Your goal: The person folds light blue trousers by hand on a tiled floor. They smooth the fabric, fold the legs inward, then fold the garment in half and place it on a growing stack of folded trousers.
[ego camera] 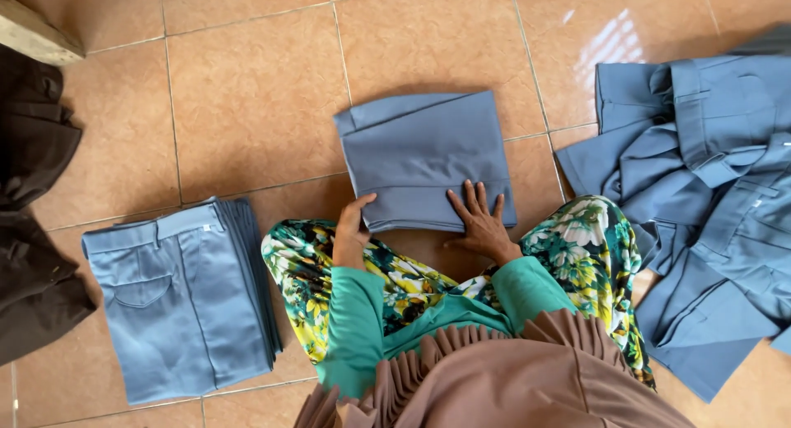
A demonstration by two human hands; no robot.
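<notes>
1. Folded grey-blue garment (pixel 424 156) is lying flat on the tiled floor (pixel 247 90) at frame centre, just above the person's knees. It is forming a rough rectangle, slightly tilted; its long axis is running left-right across the frame, only a bit longer than its height. A folded-over band is sitting along its lower edge, and a small flap is sticking out at the upper left corner.
2. What kind of garment it is cannot be told from the fold. Its lower edge is partly covered by both hands.
3. Left hand (pixel 353 222) is curling over the garment's lower left corner, thumb on top, fingers tucked under the edge and hidden, so it is pinching the cloth. Wrist is bent, forearm in a green sleeve rising from the lower centre.
4. Right hand (pixel 480 222) is lying flat and open, fingers spread and pointing to the top of the frame, palm pressing the garment's lower right part. It is gripping nothing.
5. Stack of folded blue trousers (pixel 181 292) is sitting at lower left, waistband toward the top, well apart from the hands.
6. Loose heap of blue clothes (pixel 709 189) is filling the right side, cut off by the frame edge.
7. Dark brown cloth (pixel 33 230) is lying at the left edge, cut off and hard to make out.
</notes>
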